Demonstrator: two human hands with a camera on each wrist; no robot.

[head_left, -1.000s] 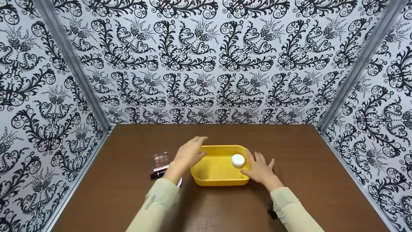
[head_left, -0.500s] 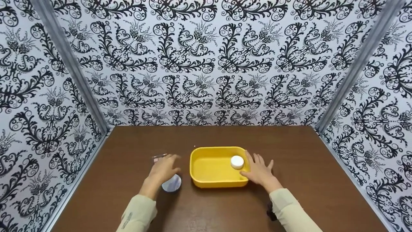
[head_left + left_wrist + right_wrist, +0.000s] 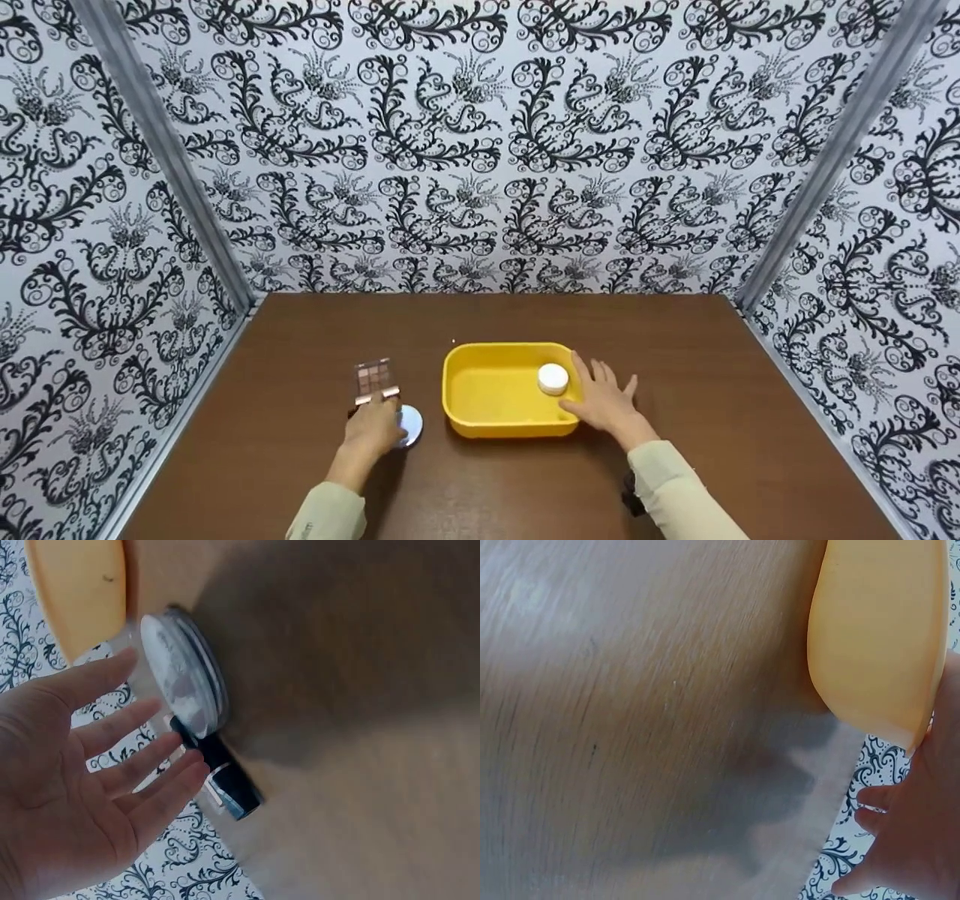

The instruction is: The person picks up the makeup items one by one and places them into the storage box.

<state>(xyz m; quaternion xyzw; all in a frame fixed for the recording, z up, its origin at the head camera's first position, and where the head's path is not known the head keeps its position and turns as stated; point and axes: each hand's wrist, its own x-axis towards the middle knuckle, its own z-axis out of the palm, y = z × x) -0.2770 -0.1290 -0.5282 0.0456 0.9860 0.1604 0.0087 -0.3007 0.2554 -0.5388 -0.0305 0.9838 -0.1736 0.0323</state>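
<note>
My left hand (image 3: pixel 373 429) is low over the makeup items left of a yellow tray (image 3: pixel 510 430), fingers extended. Beneath and beside it lie a round compact (image 3: pixel 411 426) with a shiny top and an eyeshadow palette (image 3: pixel 373 376). In the left wrist view, spread fingers reach close to the compact (image 3: pixel 184 679) and a black tube (image 3: pixel 232 784); nothing is in the palm. My right hand (image 3: pixel 604 397) rests at the tray's right end, fingers spread, thumb over the rim. A white round jar (image 3: pixel 553 378) sits inside the tray near that hand.
The brown tabletop (image 3: pixel 502 495) carries everything. Patterned wall panels (image 3: pixel 480 150) stand at the back and both sides, with grey posts (image 3: pixel 832 150) at the corners. A tiny light speck (image 3: pixel 453 342) lies behind the tray.
My left hand has moved from over the tray's left end leftward and down to the compact, palette and tube. The right hand stays at the tray's right end.
</note>
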